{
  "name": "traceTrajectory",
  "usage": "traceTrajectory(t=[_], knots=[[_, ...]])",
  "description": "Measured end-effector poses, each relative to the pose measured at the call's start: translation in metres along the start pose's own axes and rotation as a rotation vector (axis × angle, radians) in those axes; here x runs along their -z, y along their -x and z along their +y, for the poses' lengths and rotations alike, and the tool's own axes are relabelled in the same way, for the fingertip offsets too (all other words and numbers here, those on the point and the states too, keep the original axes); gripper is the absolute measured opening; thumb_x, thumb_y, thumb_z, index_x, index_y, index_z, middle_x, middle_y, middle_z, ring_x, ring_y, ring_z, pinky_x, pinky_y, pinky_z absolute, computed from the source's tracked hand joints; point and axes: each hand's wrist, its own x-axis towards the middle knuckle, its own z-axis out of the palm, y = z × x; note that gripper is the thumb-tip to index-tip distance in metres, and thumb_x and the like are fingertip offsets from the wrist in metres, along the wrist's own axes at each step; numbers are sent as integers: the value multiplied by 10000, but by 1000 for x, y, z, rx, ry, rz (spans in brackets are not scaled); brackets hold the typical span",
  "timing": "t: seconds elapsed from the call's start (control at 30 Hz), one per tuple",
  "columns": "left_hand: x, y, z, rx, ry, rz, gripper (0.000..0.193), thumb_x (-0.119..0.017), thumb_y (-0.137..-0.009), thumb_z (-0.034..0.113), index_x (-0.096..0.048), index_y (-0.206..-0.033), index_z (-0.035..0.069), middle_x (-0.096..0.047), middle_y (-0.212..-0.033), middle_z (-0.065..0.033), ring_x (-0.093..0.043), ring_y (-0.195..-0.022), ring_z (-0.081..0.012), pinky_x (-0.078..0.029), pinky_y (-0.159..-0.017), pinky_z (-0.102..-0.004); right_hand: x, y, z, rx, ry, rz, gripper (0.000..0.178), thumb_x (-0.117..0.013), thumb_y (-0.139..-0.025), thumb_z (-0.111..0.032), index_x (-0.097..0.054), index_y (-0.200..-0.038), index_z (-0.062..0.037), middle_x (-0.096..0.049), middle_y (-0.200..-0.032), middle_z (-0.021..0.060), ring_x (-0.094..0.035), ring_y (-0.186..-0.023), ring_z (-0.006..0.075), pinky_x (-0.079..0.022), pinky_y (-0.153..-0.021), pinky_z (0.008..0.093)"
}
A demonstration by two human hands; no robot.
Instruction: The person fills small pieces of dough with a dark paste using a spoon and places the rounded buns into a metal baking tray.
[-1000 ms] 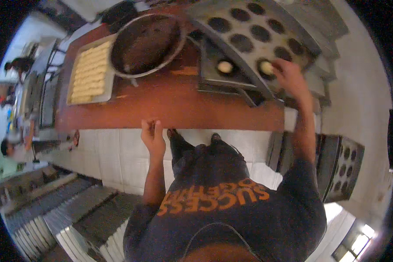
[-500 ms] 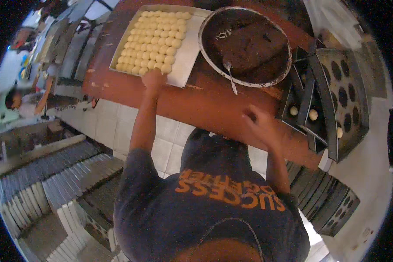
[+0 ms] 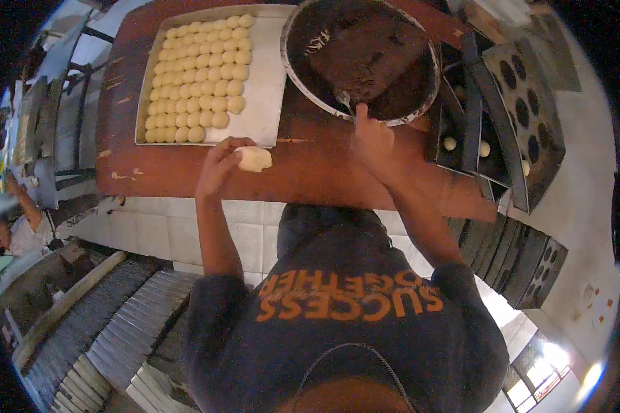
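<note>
Reddish-brown wooden table (image 3: 310,180): rectangular silver metal tray (image 3: 260,96) at left, round pale dough balls (image 3: 198,77) inside; flat pale dough piece (image 3: 256,160) before tray; dark round metal basin (image 3: 297,54) right of tray, silver metal spoon (image 3: 344,99) partly inside; long dark metal pans (image 3: 468,131) right of basin.

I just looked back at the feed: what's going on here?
A person stands at a table. The left hand holds a flattened piece of dough near a tray of dough balls. The right hand is on a spoon in a bowl of dark mix. Dark pans sit right of the bowl.
</note>
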Motion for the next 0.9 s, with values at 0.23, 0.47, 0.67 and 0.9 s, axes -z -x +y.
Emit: traceTrajectory(t=[0.23,0.47,0.67,0.9], knots=[[-82,27,-77,236,262,-23,287,-551,-820,174,-463,-1078,85,-580,-896,-118,-586,-767,-183,-502,-615,-273,15,-35,42,262,1,182,329,-511,-729,-106,-488,-1052,-51,-567,-988,188,-602,-790,342,-498,-639,445],[-87,42,-154,277,743,328,232,-529,-839,137,-517,-1044,28,-568,-862,-49,-557,-750,-125,-478,-647,-276,56,-67,172,119,135,-66,248,-556,-732,-135,-595,-965,-60,-606,-895,179,-577,-842,368,-475,-729,437],[-152,22,-143,-106,-656,240,256,-576,-757,75,-544,-1003,13,-581,-935,-133,-577,-745,-273,-465,-649,-352,15,-119,176,258,340,-28,175,-530,-728,-134,-615,-849,-41,-616,-860,187,-607,-820,334,-496,-680,445],[-153,17,-180,-183,-1119,683,227,-609,-671,58,-607,-895,23,-561,-911,-152,-528,-866,-317,-436,-730,-395,2,-118,157,368,351,-124,203,-503,-736,-187,-643,-774,-45,-631,-852,174,-618,-828,312,-510,-652,425]])
